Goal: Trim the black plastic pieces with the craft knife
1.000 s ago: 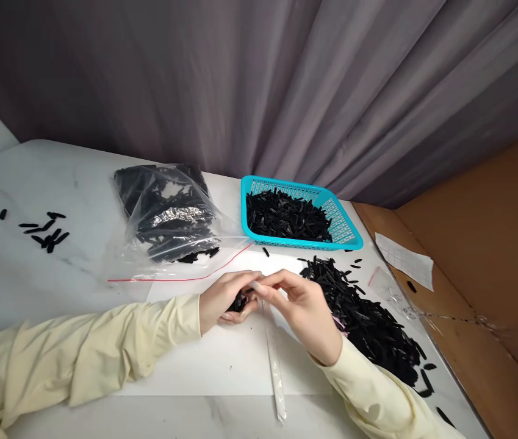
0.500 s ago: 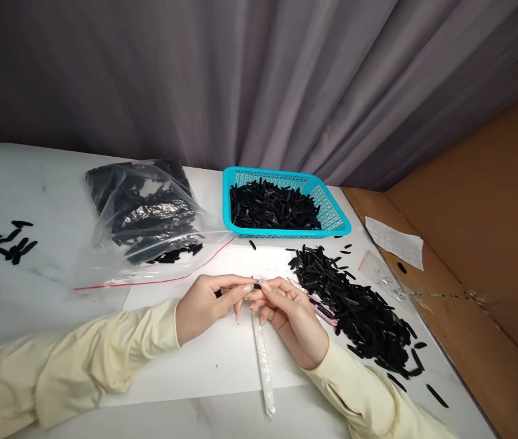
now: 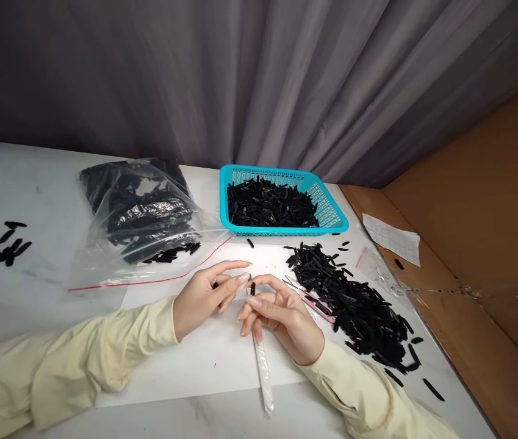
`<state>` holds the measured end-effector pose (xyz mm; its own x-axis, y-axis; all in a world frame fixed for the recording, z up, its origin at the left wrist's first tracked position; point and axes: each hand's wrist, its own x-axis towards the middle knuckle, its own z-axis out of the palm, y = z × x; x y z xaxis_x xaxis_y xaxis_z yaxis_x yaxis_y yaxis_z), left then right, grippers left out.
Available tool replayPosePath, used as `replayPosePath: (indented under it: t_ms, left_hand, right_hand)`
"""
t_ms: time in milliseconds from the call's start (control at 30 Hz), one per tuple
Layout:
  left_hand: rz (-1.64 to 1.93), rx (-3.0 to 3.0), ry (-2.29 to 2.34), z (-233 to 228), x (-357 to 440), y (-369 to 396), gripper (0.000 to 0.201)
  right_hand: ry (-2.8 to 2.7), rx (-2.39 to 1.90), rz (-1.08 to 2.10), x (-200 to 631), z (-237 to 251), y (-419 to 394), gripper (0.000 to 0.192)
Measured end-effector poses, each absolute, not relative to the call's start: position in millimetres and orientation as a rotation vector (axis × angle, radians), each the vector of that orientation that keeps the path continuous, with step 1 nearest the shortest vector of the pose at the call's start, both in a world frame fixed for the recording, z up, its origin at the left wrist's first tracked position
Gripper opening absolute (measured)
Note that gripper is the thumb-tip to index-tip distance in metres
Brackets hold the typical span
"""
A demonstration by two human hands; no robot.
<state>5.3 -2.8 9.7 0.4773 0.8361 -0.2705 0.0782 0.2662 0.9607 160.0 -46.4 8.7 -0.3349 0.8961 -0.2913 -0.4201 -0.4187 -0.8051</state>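
Pinching one black piece (image 3: 252,286) over a narrow sleeve (image 3: 262,366) gripped in my right hand (image 3: 281,314); left hand (image 3: 204,296) loosely closed on more pieces; behind them, one teal basket (image 3: 332,210) and one clear bag (image 3: 140,213), both holding black pieces.

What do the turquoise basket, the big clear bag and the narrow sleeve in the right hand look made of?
Turquoise lattice basket: likely moulded plastic, with uniform colour and perforated walls. Big clear bag with a red strip: thin glossy plastic film that wrinkles and glares. Narrow clear sleeve under the right hand: seemingly similar shiny film.

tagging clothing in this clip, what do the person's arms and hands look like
Both arms wear loose, wrinkled pale-yellow long sleeves reaching the wrists. The left hand and right hand are bare, with no gloves, and have long, pale, glossy fingernails.
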Motion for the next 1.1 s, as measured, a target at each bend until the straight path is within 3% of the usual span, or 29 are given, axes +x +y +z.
replayPosePath:
  t_ms: [300, 600, 1100]
  left_hand:
    - [0.498, 1.177, 0.784, 7.0, 3.7, -8.3, 0.051]
    - [0.6, 1.255, 0.913, 10.0, 4.7, -6.1, 0.03]
    - [0.627, 1.282, 0.867, 7.4, 1.9, -5.9, 0.028]
  right_hand:
    - [-0.619, -0.921, 1.771, 162.9, 7.4, -41.7, 0.013]
    - [-0.487, -0.844, 1.859, 161.7, 4.3, -42.4, 0.014]
    - [-0.56, -0.743, 1.912, 159.1, 0.9, -44.7, 0.017]
